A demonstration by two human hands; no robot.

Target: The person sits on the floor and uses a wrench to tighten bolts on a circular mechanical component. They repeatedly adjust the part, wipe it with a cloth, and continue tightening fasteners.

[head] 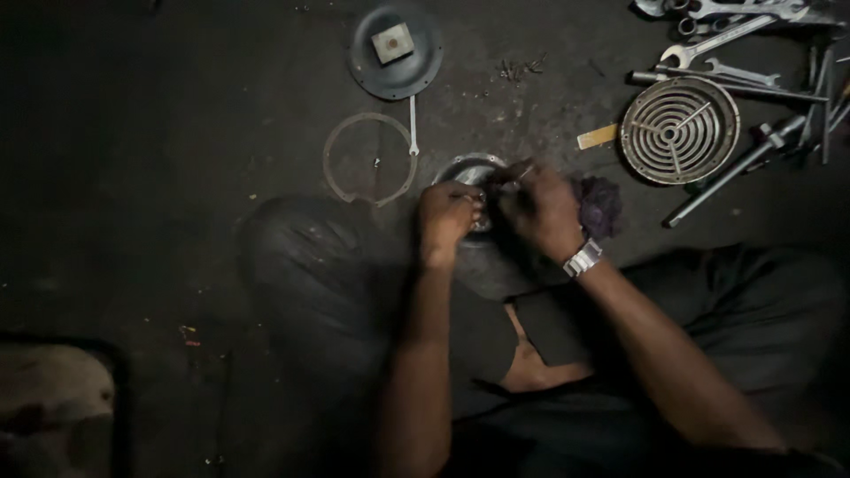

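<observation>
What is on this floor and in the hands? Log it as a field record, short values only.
setting: dark, grimy floor, person seated, seen from above
left hand: grips the round metal part
right hand: on the same part, holding a thin tool; tip unclear
wrist: metal watch
beside right hand: purple rag
upper right: round slotted grille, wrenches
upper centre: dark disc with square block
left of part: thin ring gasket
</observation>
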